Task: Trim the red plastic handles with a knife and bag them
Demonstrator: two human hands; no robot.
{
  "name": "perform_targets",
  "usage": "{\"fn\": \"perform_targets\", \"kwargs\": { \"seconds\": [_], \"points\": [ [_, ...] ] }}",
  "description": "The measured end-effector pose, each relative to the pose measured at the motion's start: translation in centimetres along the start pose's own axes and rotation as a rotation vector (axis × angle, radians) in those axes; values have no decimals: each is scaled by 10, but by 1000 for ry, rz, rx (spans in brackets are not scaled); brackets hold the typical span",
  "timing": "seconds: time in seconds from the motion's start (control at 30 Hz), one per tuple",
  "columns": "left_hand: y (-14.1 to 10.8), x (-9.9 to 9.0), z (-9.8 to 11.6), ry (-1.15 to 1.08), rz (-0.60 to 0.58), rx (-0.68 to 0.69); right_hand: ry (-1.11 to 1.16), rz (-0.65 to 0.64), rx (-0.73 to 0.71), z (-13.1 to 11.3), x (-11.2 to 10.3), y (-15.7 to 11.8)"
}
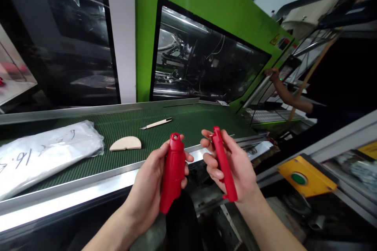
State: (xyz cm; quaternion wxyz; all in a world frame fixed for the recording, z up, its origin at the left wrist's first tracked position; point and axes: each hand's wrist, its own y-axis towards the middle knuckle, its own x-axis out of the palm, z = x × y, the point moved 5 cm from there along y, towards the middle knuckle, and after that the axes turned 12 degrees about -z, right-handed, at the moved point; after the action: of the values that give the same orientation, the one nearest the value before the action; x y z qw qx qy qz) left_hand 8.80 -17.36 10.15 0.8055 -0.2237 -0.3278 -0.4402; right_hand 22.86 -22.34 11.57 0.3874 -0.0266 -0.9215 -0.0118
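My left hand (150,176) is closed round a red plastic part (173,172) with a small hole at its top end, its broad face toward me. A second, narrower red plastic part (224,168) is held edge-on in my right hand (235,160), fingers curled along its left side. The two parts are apart, both over the near metal edge of the green conveyor belt (194,121). On the belt beyond my left hand lie a knife (156,123) with a pale handle and a beige half-round piece (126,143).
A plastic bag with handwriting (50,153) lies on the belt at left. Behind stands a green machine (235,15) with a window. A yellow box with a green button (306,176) is at right. Another person's arm (290,96) reaches to the machine's handle.
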Motion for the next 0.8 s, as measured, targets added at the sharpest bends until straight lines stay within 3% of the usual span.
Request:
{"fn": "perform_targets", "kwargs": {
  "seconds": [0.2,0.43,0.8],
  "points": [
    [-1,1,-4,-17,43,3,-3,-10,2,1,-2,4],
    [1,5,-8,-18,-10,22,-23,-16,-5,2,-3,3],
    [1,5,-12,-63,17,29,-65,-10,-20,6,-3,6]
  ]
}}
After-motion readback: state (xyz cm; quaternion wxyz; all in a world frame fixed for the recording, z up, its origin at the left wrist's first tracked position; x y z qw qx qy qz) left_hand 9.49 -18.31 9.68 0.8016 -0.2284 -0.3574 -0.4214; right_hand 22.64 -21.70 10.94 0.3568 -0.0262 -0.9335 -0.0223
